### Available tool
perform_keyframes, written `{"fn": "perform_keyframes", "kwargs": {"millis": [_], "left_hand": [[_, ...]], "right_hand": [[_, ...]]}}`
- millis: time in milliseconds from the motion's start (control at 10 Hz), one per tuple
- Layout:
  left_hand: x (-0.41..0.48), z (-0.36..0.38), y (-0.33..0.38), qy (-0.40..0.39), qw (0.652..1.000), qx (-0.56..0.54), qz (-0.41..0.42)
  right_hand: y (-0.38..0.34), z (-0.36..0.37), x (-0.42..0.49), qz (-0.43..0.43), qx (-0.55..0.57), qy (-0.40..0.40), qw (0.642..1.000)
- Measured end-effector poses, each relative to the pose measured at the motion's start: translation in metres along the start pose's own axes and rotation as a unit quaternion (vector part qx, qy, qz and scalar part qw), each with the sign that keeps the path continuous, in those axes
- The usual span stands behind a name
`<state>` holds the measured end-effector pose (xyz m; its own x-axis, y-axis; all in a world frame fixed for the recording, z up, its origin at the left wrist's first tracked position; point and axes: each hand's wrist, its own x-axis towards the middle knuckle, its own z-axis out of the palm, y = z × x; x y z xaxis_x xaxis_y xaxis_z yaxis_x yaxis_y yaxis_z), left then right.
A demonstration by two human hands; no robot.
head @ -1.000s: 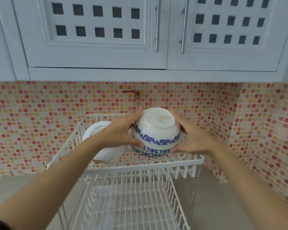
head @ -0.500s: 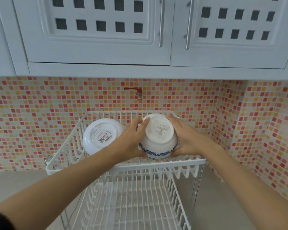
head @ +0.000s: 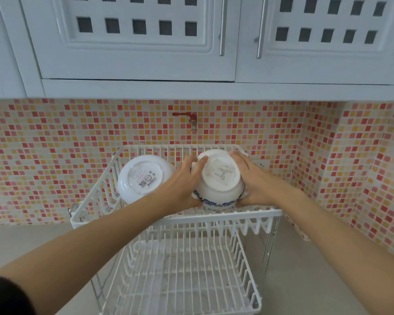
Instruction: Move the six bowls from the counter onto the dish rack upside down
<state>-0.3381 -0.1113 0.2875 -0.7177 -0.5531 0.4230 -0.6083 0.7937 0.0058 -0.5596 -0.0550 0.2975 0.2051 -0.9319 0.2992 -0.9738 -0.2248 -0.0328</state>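
Observation:
A white bowl with a blue flower band is upside down on the right side of the white wire dish rack's upper tier. My left hand grips its left side and my right hand grips its right side. A plain white bowl with a printed label on its base rests upside down on the left of the same tier, just beside my left hand. The bowl's rim is hidden behind my hands.
The rack's lower tier holds nothing visible. A mosaic tile wall with a red tap stands behind the rack, white cabinets hang above, and grey counter lies to both sides.
Both hands have carried the blue-patterned bowl back and down from above the rack's front edge onto the upper tier, turning its base up toward me.

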Motion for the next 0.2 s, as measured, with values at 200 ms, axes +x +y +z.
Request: {"fn": "perform_keyframes", "kwargs": {"millis": [200], "left_hand": [[-0.008, -0.026, 0.007, -0.026, 0.996, -0.079, -0.043]], "right_hand": [[-0.008, -0.024, -0.013, 0.047, -0.006, -0.039, 0.998]]}}
